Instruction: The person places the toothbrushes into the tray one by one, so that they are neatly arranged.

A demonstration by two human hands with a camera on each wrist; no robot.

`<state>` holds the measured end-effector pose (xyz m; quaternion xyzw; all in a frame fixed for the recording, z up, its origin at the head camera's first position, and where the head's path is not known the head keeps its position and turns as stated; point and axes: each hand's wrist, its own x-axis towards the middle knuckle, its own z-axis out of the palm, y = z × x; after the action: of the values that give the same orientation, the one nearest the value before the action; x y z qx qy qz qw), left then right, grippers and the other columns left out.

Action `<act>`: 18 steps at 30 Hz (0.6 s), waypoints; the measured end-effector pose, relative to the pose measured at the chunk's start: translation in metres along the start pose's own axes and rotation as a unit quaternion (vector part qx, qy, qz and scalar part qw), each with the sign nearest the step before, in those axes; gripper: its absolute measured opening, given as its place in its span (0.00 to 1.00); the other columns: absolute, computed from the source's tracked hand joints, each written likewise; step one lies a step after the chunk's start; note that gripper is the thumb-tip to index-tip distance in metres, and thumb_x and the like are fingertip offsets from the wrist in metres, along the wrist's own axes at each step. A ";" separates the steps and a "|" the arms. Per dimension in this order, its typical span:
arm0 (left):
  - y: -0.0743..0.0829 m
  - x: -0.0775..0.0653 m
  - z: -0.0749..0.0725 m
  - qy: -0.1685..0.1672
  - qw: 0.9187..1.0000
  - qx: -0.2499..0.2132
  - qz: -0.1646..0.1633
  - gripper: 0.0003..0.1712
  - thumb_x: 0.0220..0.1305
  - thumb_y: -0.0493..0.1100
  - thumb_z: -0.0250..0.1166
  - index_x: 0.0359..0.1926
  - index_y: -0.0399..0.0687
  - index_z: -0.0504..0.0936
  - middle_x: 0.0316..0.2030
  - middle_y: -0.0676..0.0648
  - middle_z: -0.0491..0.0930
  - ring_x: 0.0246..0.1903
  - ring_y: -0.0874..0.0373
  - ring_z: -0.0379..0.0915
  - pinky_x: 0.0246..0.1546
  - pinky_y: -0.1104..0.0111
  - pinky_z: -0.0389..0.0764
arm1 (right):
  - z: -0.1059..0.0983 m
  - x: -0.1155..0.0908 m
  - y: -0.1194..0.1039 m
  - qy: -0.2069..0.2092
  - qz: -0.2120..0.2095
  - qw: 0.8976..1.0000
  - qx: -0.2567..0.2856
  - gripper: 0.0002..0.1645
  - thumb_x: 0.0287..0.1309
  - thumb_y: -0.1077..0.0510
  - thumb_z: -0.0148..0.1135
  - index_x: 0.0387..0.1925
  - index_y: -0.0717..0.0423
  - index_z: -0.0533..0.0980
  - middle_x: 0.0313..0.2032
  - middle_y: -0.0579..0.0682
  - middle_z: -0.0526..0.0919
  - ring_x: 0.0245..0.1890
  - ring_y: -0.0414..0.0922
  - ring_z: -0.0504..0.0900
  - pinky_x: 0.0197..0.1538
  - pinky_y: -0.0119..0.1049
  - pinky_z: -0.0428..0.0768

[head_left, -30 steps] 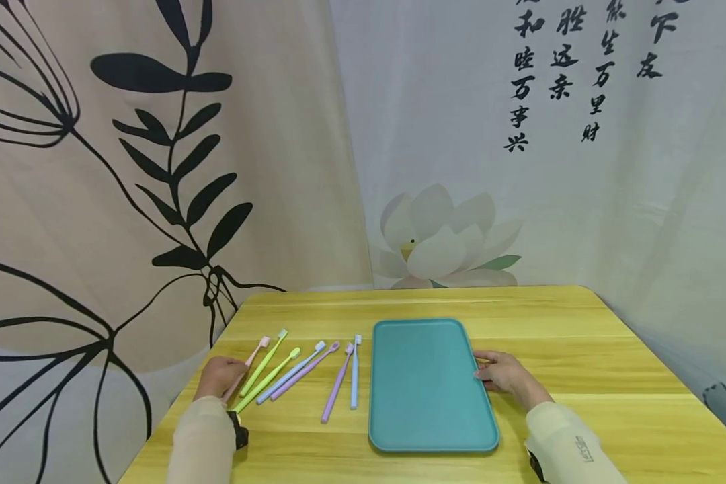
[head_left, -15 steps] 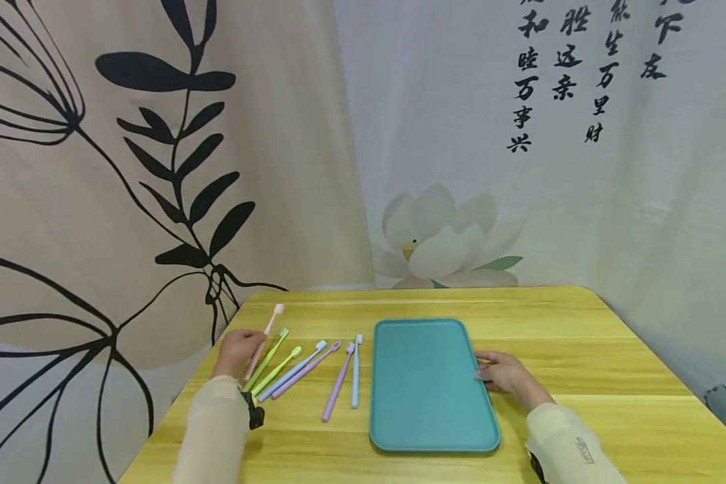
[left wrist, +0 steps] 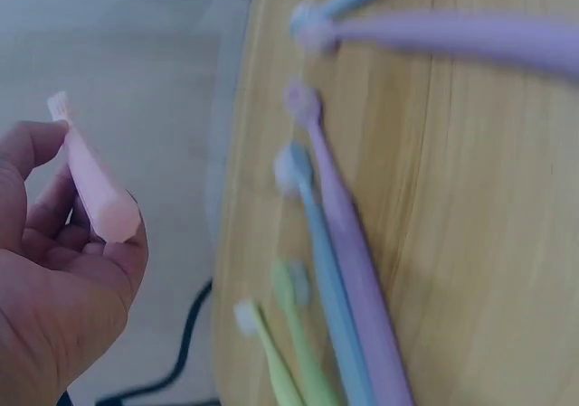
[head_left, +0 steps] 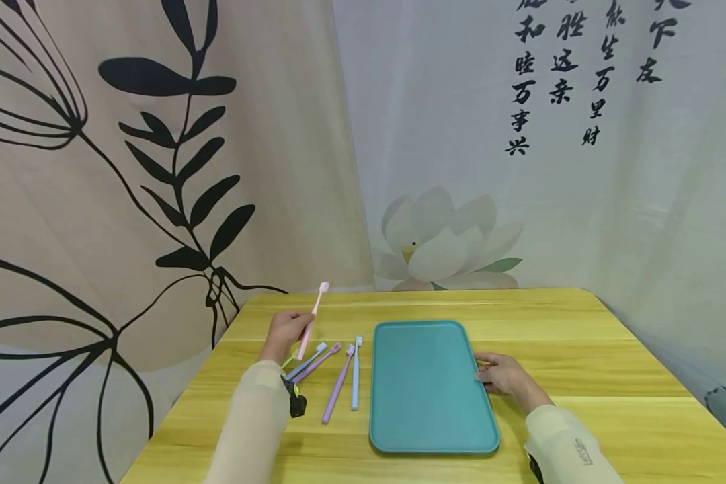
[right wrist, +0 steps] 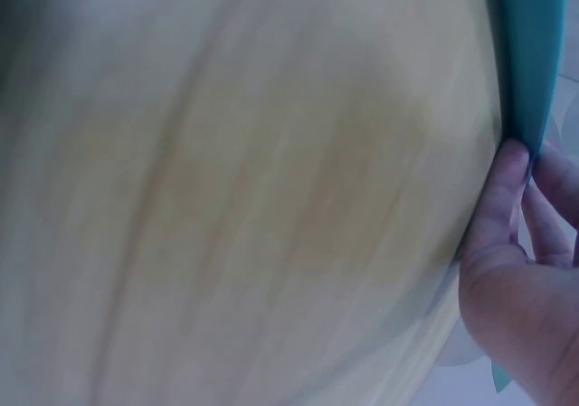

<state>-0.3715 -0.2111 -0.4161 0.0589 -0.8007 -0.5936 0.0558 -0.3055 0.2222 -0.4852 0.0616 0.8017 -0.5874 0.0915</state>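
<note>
My left hand (head_left: 286, 333) pinches a pink toothbrush (head_left: 312, 323) and holds it raised over the table, its bristle head pointing up and away. In the left wrist view the thumb and fingers wrap the handle of the pink toothbrush (left wrist: 101, 189). Below and beside that hand lie a purple toothbrush (left wrist: 348, 234), a blue one (left wrist: 321, 252) and two green toothbrushes (left wrist: 303, 334), partly hidden in the head view. At the right edge of a teal tray (head_left: 432, 386), my right hand (head_left: 505, 378) grips the rim between thumb and fingers.
Another purple toothbrush (head_left: 339, 384) and a light blue toothbrush (head_left: 355, 376) lie just left of the tray. All rest on a yellow wood-grain table (head_left: 581, 349). A printed curtain (head_left: 302, 168) hangs behind the table's far edge.
The left hand has lifted the pink toothbrush off the table and carried it right and away, over the other toothbrushes. The right hand and tray have stayed put.
</note>
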 end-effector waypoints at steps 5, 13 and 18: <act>0.012 -0.004 0.029 -0.013 0.999 -0.029 0.002 0.17 0.68 0.39 0.62 0.51 0.31 0.83 0.39 0.38 0.82 0.29 0.60 0.74 0.35 0.66 0.80 | 0.000 0.000 0.001 0.007 0.002 1.000 -0.004 0.34 0.62 0.73 0.60 0.68 0.73 0.63 0.43 0.59 0.76 0.39 0.46 0.78 0.40 0.38 0.82; 0.024 -0.010 0.071 -0.030 0.995 -0.092 0.002 0.16 0.66 0.39 0.64 0.49 0.30 0.84 0.30 0.46 0.82 0.31 0.56 0.77 0.35 0.68 0.81 | 0.001 -0.002 -0.002 0.009 -0.002 1.000 -0.008 0.34 0.61 0.72 0.61 0.68 0.72 0.63 0.44 0.60 0.76 0.39 0.46 0.78 0.40 0.38 0.81; 0.028 -0.014 0.097 -0.052 0.991 -0.120 -0.008 0.15 0.65 0.38 0.65 0.47 0.29 0.85 0.26 0.48 0.81 0.27 0.59 0.77 0.34 0.68 0.82 | 0.001 -0.002 -0.001 0.010 -0.001 1.000 -0.009 0.33 0.62 0.72 0.60 0.68 0.72 0.64 0.44 0.60 0.76 0.40 0.46 0.78 0.40 0.38 0.82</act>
<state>-0.3738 -0.1092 -0.4181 0.0271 -0.7249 -0.6881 0.0164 -0.3039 0.2210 -0.4845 0.0661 0.8078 -0.5797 0.0833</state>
